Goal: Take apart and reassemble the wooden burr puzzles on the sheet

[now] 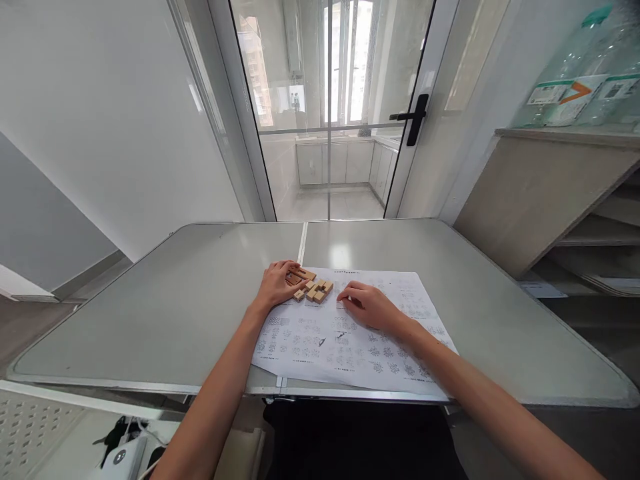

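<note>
Several notched wooden puzzle pieces [320, 291] lie close together near the back left part of a printed sheet [310, 327]. My left hand [277, 284] curves around the leftmost pieces [303, 273], thumb on the near side and fingers on the far side. Its palm hides part of them. To the right of the cluster, my right hand [369, 305] rests low over the paper. Its fingers are loosely bent and apart, and I see nothing in them.
The sheet lies on a grey folding table [150, 307] with a centre seam. A glass door [330, 160] with a black handle stands behind it. Plastic bottles [575, 87] sit on a shelf at right. A white device [124, 460] and cables lie lower left.
</note>
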Demonstrator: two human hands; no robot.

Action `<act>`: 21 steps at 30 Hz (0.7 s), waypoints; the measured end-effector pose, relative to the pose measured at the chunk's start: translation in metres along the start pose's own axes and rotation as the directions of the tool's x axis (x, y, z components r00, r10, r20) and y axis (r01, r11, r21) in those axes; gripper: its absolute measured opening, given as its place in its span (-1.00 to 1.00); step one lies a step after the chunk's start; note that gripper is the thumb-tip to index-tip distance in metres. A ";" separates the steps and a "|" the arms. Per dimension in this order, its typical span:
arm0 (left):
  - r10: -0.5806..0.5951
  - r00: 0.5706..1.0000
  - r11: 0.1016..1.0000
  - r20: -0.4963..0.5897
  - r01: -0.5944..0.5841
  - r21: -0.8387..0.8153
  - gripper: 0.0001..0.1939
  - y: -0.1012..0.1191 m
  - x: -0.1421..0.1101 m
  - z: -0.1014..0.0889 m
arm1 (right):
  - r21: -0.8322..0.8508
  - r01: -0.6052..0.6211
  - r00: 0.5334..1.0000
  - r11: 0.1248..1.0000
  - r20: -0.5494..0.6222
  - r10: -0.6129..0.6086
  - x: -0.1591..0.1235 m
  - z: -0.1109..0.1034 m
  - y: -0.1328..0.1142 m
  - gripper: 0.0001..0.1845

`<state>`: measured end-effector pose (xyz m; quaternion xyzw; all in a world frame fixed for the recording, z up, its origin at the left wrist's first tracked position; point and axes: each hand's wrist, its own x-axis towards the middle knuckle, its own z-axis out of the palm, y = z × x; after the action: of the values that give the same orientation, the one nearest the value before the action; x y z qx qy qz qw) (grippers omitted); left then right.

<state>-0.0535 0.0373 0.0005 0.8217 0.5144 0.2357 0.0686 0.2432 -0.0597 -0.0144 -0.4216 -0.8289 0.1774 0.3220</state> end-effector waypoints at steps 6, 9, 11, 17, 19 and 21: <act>-0.078 0.997 0.996 -0.029 0.079 0.039 -0.31 0.005 -0.001 0.000 | -0.005 0.009 1.000 1.000 -0.003 -0.009 0.000 0.001 0.003 -0.73; -0.115 0.992 0.992 -0.046 0.117 0.042 -0.30 0.007 -0.001 -0.001 | -0.006 0.005 1.000 1.000 -0.005 -0.005 0.000 0.000 0.002 -0.72; -0.137 0.989 0.989 -0.051 0.139 0.044 -0.33 0.007 -0.001 -0.001 | -0.005 0.002 1.000 1.000 -0.004 -0.002 0.000 0.000 0.000 -0.72; -0.233 0.958 0.960 -0.168 0.254 0.118 -0.23 0.006 -0.002 0.004 | -0.015 0.000 1.000 1.000 0.003 0.000 0.001 -0.001 -0.001 -0.73; -0.303 0.934 0.934 -0.187 0.330 0.137 -0.13 0.006 -0.003 0.006 | -0.021 0.004 1.000 1.000 0.004 -0.004 0.001 -0.001 -0.001 -0.72; -0.355 0.920 0.918 -0.165 0.377 0.122 -0.05 0.007 -0.004 0.008 | -0.024 0.008 1.000 1.000 0.002 -0.008 0.001 -0.001 0.000 -0.72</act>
<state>-0.0454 0.0316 -0.0054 0.6951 0.6791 0.2357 0.0131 0.2432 -0.0592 -0.0133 -0.4218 -0.8330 0.1667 0.3168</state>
